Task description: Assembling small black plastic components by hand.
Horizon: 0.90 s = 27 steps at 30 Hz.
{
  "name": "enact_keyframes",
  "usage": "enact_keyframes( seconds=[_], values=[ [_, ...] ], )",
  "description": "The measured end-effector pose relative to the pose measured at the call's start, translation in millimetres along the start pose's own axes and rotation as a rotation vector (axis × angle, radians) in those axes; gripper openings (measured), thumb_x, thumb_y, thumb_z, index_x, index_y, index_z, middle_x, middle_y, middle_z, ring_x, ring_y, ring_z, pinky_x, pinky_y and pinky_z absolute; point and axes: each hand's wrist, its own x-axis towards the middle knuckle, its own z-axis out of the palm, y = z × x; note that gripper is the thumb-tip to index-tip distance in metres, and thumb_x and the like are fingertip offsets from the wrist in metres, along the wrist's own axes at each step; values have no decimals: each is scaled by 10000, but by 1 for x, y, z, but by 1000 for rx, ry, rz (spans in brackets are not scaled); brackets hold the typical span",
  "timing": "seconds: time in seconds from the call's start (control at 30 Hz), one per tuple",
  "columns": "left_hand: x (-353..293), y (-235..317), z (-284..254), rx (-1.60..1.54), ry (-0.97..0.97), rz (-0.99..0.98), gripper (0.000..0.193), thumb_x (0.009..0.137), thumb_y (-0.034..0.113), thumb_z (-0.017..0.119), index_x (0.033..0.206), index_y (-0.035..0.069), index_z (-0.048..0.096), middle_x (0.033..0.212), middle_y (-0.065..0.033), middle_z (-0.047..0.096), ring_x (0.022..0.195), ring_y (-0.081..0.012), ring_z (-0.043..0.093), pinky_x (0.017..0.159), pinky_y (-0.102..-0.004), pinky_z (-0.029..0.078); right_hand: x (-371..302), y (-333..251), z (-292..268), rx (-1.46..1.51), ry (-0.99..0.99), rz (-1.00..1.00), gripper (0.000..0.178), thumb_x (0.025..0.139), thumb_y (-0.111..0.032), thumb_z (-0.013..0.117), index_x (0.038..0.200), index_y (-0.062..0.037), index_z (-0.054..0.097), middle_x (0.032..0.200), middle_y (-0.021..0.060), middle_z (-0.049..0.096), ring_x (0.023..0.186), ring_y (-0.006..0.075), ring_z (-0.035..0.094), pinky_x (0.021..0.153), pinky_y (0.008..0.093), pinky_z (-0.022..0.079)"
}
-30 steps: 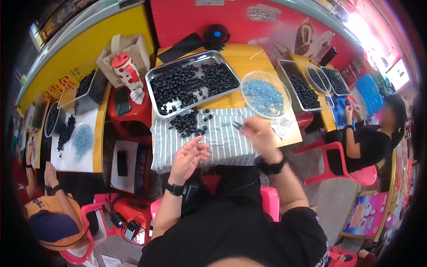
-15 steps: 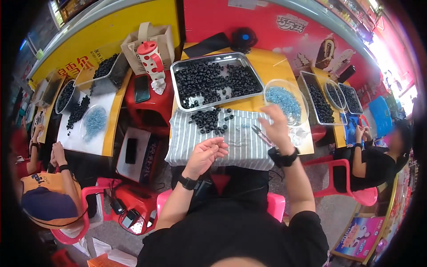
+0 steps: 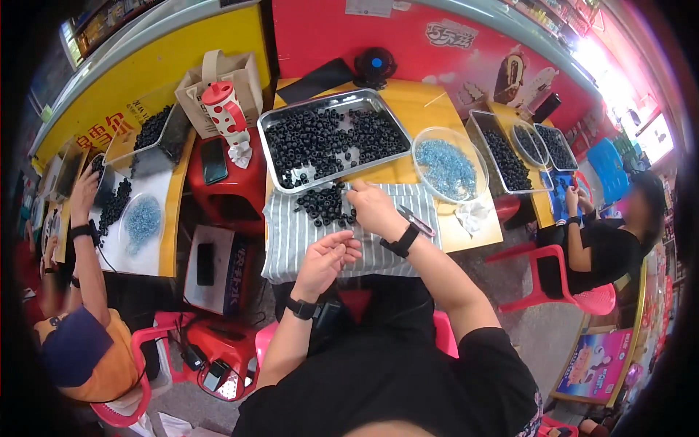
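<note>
Right hand [image 3: 374, 210] shifted from the small tool [image 3: 419, 223] to the black pieces [image 3: 320, 204] on the striped cloth [image 3: 285, 251]; left hand [image 3: 326, 264] hung half-curled; what either gripped could not be told.

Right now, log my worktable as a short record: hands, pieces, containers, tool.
Right hand: fingertips at the loose black pieces; grip unclear
Left hand: over the striped cloth, fingers loosely bent
Loose black pieces: heaped on the cloth, near the metal tray
Metal tray: holds more black pieces
Clear dish: holds small blue pieces, right of the tray
Tool: snips or pliers, on the cloth near the right hand
</note>
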Motion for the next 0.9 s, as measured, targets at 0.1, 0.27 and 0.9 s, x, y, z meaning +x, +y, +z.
enact_keyframes(
  seconds=[0.1, 0.27, 0.9],
  values=[
    [-1, 2, 2, 0, 13, 0, 339, 949, 77, 555, 1260, -54, 525, 1120, -184, 629, 974, -252, 645, 843, -315, 530, 3, 2, 1, 19, -30, 3, 189, 698, 29, 561, 865, -12, 638, 888, 171, 583, 866, 367, 600, 745, 443, 504],
    [0, -1, -2, -34, 17, 20, 332, 954, 68, 542, 1264, -50, 524, 1124, -173, 630, 975, -238, 644, 835, -306, 527, -11, 7, -8, 605, 89, 66, 255, 721, 30, 639, 966, -40, 649, 858, 101, 631, 764, 225, 621, 628, 324, 485],
    [-1, -6, 4, 48, 143, 61, 207, 900, -18, 600, 1104, -36, 622, 990, -92, 663, 865, -171, 655, 777, -274, 529, -66, 11, -24, 341, 245, 266, 130, 757, -6, 625, 885, -27, 635, 849, 149, 578, 747, 356, 610, 656, 417, 493]
  ],
)
